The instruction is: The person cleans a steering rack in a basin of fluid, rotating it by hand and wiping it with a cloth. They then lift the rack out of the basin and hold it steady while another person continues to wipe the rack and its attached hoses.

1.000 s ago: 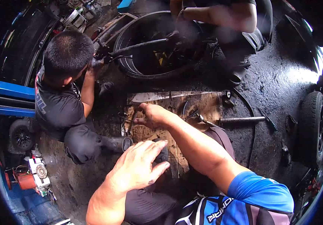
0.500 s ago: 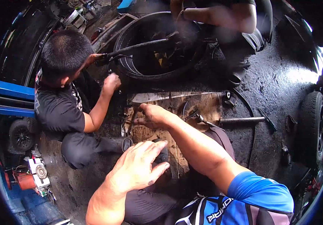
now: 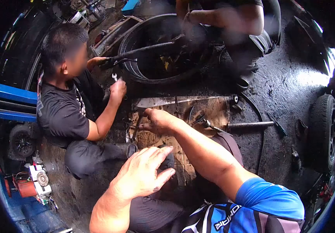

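Observation:
My left hand (image 3: 142, 171) is held above my lap with its fingers apart and nothing in it. Farther forward, my right hand (image 3: 157, 121) reaches over the oily cardboard (image 3: 214, 110), thumb and forefinger around a thin dark curved piece (image 3: 137, 123). A hose fitting with a light metal end (image 3: 210, 125) lies on the cardboard to the right of that hand. Across from me at the left, a person in a black shirt (image 3: 60, 112) holds a small wrench (image 3: 115, 77) in one hand and a long dark bar (image 3: 144, 49) in the other.
A large round black tub (image 3: 152, 80) stands at the top, with a second person's forearm (image 3: 225, 17) over it. A metal tube (image 3: 251, 124) and a black hose (image 3: 261, 149) lie at the right, near a tire (image 3: 325, 132). Blue beams (image 3: 12, 93) are at the left edge.
The person at the left has raised and turned their head, and the wrench in their hand shows more clearly. My two hands have hardly moved.

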`<state>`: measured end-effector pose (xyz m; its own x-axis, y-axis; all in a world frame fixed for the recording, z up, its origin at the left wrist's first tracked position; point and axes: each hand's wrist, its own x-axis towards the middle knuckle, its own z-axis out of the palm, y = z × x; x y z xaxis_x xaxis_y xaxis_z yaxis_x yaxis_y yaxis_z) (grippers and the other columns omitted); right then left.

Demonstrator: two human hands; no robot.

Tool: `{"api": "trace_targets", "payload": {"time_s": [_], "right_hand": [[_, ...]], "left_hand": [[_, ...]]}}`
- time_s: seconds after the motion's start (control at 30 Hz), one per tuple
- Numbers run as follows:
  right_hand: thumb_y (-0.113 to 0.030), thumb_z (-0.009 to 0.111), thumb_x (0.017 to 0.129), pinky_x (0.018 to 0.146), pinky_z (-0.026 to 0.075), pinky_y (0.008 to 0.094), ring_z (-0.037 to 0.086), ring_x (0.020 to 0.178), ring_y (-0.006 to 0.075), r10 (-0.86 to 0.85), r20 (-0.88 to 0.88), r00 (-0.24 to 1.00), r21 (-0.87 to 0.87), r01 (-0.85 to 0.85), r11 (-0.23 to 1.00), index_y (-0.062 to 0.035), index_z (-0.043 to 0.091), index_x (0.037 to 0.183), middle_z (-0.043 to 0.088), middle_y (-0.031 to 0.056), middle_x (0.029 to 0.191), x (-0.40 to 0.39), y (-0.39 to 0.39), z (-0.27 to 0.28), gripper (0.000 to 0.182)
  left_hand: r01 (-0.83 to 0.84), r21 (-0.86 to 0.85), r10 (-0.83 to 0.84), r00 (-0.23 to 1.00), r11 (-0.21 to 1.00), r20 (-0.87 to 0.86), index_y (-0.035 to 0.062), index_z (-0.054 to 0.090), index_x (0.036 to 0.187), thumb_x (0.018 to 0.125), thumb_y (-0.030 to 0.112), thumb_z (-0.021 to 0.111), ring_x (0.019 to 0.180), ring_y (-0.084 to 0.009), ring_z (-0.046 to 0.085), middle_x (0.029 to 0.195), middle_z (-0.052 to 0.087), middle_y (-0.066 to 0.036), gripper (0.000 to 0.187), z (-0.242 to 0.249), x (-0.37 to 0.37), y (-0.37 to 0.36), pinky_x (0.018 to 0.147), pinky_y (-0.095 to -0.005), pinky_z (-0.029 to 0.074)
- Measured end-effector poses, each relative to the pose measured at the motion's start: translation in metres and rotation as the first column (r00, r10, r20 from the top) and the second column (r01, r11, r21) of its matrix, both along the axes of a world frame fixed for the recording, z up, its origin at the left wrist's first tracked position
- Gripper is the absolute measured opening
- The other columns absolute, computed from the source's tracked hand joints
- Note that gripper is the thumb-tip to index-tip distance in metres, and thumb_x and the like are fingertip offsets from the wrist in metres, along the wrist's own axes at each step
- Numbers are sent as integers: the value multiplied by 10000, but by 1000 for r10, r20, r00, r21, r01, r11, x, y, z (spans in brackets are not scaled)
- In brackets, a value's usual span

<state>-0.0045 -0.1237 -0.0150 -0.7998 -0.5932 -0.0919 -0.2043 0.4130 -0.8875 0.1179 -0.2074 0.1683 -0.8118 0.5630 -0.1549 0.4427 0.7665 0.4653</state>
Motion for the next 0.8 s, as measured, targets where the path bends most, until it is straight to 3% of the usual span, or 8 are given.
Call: {"api": "trace_targets", "payload": {"time_s": [0.27, 0.73, 0.8], "right_hand": [[-395, 697, 783, 864, 487, 455, 610, 1009, 391, 18, -60, 998, 0, -18, 1000, 66, 551, 1102, 637, 279, 1007, 0, 1, -2, 579], [-382, 679, 794, 889, 484, 444, 603, 1039, 387, 49, 17, 999, 101, -50, 994, 65, 533, 1159, 633, 275, 1050, -3, 1, -2, 595], [-386, 677, 795, 885, 485, 443, 606, 1031, 388, 58, 9, 998, 93, -59, 994, 67, 529, 1159, 635, 275, 1040, -3, 3, 3, 600]], "left_hand": [[-13, -12, 13, 1000, 1000, 27, 23, 526, 1234, 802, 269, 682, 892, -338, 611, 983, 609, -176, 521, -2, 2, -1, 816, -412, 499], [-39, -41, 42, 996, 998, 77, 16, 531, 1228, 804, 264, 682, 944, -346, 610, 1036, 615, -193, 514, 5, 0, 2, 847, -416, 492], [1, -21, 0, 1000, 1000, 7, 13, 529, 1232, 803, 264, 683, 936, -341, 612, 1037, 616, -192, 520, 1, 0, 0, 842, -413, 494]]}}
